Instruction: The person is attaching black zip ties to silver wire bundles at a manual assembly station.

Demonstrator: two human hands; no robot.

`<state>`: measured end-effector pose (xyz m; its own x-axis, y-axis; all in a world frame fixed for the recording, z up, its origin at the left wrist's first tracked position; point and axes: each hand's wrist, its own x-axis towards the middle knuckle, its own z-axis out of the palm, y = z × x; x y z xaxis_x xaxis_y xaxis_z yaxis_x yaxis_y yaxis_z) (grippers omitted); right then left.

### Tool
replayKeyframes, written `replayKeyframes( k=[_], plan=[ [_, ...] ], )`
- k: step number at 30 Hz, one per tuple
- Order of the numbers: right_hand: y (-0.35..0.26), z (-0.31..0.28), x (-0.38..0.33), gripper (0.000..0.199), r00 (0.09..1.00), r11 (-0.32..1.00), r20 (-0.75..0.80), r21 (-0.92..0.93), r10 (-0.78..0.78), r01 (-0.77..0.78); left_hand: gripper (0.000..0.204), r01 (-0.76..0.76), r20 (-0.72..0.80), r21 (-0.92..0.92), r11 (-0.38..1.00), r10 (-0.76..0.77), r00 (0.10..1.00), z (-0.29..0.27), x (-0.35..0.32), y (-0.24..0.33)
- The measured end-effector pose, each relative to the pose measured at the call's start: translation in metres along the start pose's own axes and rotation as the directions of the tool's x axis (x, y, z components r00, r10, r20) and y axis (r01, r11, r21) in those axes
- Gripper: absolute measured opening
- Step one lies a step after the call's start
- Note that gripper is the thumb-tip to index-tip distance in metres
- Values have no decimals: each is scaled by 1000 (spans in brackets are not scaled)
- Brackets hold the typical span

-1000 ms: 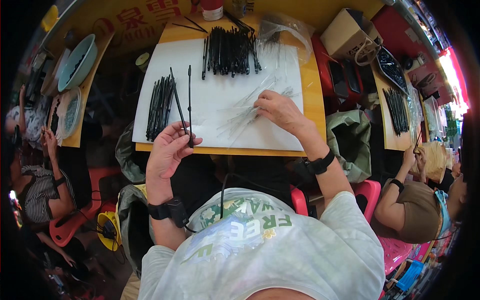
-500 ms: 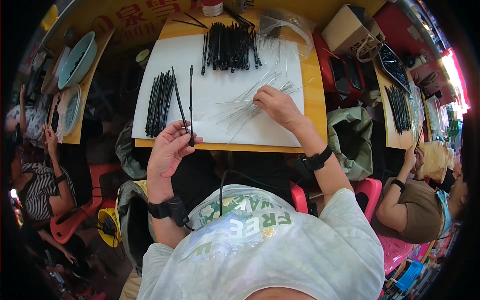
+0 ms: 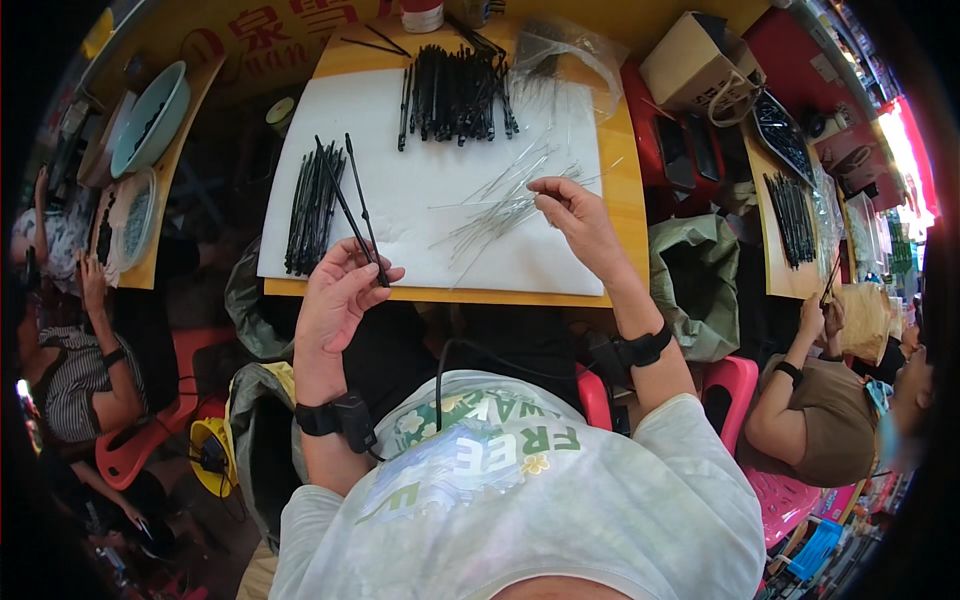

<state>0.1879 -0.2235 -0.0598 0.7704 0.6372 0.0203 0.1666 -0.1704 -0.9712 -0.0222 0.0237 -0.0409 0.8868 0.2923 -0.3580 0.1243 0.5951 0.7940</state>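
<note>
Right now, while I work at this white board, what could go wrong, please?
The thin strands lie crossed in a loose pile near the right hand, so a tug might drag several along. The left hand holds two black rods only near their lower ends, so they could swing or slip. One rod's upper end overlaps the black bundle in this view, so it might disturb that; contact is unclear.
</note>
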Motion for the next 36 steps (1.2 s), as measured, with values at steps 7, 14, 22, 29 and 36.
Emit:
replayKeyframes(
  k=[7,14,22,29,36],
  plan=[
    [-11,9,-8,17,977,794,61,573,206,-204,20,-15,47,170,985,7,999,25,7,11],
    [-32,40,-17,12,975,795,-15,581,223,-173,16,84,194,524,847,-215,957,74,16,12],
    [-39,56,-27,5,989,727,59,673,133,-138,12,219,125,125,968,-234,964,67,12,0],
    [-46,64,-28,8,959,705,137,653,249,-276,14,218,150,25,976,-219,964,62,8,-1],
    [-36,63,-26,9,933,718,191,598,303,-356,13,201,200,19,979,-200,959,64,4,1]
  ],
)
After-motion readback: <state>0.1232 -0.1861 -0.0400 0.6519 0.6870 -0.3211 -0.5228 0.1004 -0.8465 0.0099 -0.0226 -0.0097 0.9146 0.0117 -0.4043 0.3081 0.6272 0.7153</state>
